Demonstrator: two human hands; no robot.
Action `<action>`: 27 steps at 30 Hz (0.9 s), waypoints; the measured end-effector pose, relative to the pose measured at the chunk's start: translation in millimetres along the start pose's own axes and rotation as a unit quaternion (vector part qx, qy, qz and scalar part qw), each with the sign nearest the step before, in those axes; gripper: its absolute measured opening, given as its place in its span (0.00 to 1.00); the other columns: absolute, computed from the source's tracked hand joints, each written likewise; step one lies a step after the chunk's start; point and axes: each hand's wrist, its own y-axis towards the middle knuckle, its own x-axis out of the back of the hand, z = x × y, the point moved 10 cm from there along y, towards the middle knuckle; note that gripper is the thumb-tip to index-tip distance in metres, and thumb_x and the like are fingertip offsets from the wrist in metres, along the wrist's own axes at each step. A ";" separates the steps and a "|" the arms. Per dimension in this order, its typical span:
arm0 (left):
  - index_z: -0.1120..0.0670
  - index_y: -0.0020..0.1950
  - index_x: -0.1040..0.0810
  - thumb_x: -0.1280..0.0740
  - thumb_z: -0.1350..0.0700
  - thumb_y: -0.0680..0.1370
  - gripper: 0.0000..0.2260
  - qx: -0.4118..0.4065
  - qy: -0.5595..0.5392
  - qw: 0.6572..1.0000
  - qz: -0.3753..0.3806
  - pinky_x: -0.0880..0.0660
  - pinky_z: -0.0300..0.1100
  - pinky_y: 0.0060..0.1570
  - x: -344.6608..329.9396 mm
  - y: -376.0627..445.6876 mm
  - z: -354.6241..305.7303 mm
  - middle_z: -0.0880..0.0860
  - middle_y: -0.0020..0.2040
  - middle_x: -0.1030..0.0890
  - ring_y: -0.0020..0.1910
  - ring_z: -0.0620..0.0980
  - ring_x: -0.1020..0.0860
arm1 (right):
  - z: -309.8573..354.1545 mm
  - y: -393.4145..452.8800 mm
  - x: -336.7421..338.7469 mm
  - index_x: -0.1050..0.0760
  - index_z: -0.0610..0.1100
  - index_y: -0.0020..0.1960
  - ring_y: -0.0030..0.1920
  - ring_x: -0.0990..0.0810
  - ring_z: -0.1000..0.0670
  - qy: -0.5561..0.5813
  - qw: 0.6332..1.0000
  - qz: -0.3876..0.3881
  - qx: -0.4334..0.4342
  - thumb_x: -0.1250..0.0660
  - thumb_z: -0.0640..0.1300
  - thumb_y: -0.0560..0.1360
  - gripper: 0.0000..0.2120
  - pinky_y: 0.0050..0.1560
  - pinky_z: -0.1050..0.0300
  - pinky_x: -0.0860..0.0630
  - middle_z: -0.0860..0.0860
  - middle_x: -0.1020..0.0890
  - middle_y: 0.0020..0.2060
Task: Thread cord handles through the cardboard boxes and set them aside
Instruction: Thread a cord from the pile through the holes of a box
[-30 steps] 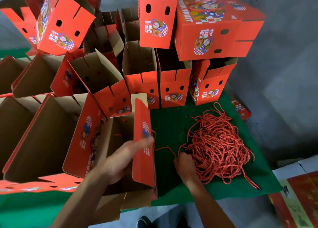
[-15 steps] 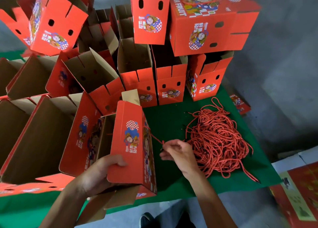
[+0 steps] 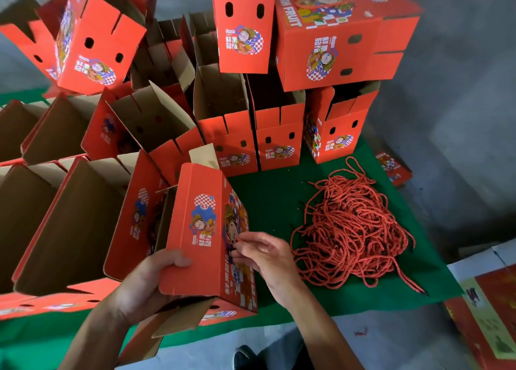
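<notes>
My right hand (image 3: 268, 258) pinches the end of a red cord (image 3: 238, 240) between thumb and forefinger, its other fingers loosely spread, the tip held against the printed side of the box (image 3: 203, 230). My left hand (image 3: 148, 283) grips the same box at its near lower corner, thumb curled over the red face. Just right of my right fingers lies the cord pile (image 3: 351, 230) on the green cloth (image 3: 268, 196). Beyond my fingers stand stacked boxes (image 3: 279, 135); left of them lie open boxes (image 3: 69, 216).
</notes>
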 end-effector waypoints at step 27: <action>0.54 0.63 0.17 0.41 0.23 0.72 0.40 -0.007 -0.071 0.997 -0.004 0.22 0.64 0.58 -34.5 8.0 14.7 0.66 0.67 0.21 0.66 0.67 0.22 | -24.3 1.2 32.2 0.19 0.31 0.56 0.41 0.14 0.43 0.050 0.997 -0.040 -0.036 0.27 0.31 0.75 0.10 0.47 0.52 0.15 0.35 0.14 0.44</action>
